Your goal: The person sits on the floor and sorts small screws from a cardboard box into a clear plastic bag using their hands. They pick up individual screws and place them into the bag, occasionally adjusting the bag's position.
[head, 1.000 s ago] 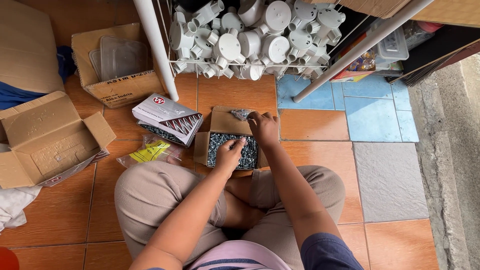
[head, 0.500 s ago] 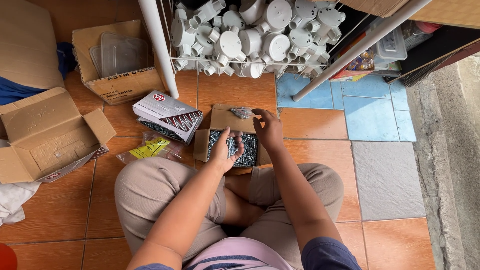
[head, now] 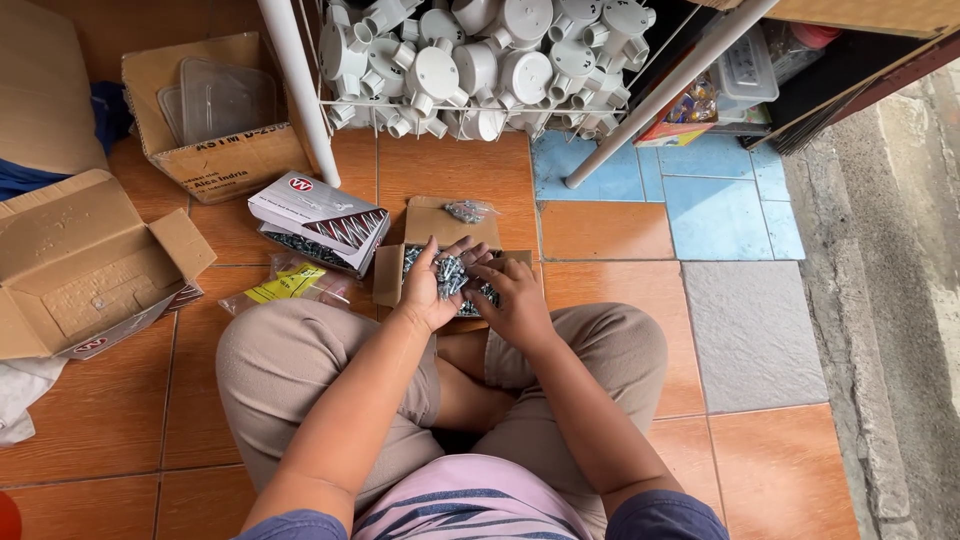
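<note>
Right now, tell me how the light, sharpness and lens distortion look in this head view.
Head view: soft, even daylight, no hard shadows or glare on the floor tiles; the left hand, right hand and screws over the small box are fairly sharp; single screws are too small to make out; the white pole and rack edges lean outward from wide-angle distortion.

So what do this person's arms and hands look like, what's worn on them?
Both arms are bare from short dark blue sleeves down. The left hand and right hand wear no gloves; no watch, bracelet or ring is visible.
</note>
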